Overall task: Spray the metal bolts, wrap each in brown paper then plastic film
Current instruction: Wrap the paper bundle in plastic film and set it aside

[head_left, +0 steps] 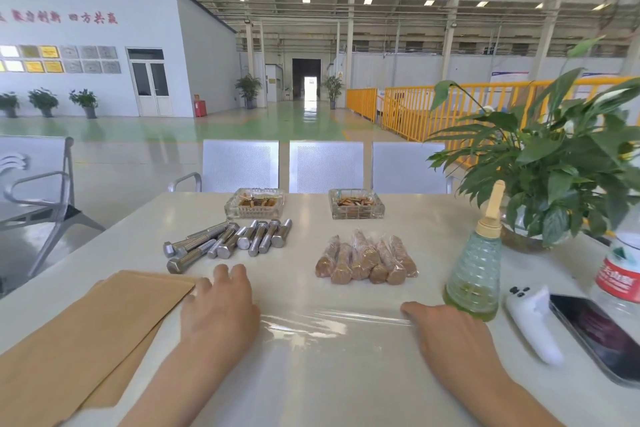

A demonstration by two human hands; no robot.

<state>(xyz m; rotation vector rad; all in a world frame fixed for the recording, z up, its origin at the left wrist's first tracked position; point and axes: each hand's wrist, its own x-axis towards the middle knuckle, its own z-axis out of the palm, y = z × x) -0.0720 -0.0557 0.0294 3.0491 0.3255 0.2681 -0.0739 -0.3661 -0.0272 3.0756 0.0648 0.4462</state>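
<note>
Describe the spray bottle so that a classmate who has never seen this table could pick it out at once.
Start at the potted plant on the right of the white table. Just in front of it stands the spray bottle: ribbed, clear, greenish liquid at the bottom, tan nozzle. The water bottle beside it has a red label instead.
</note>
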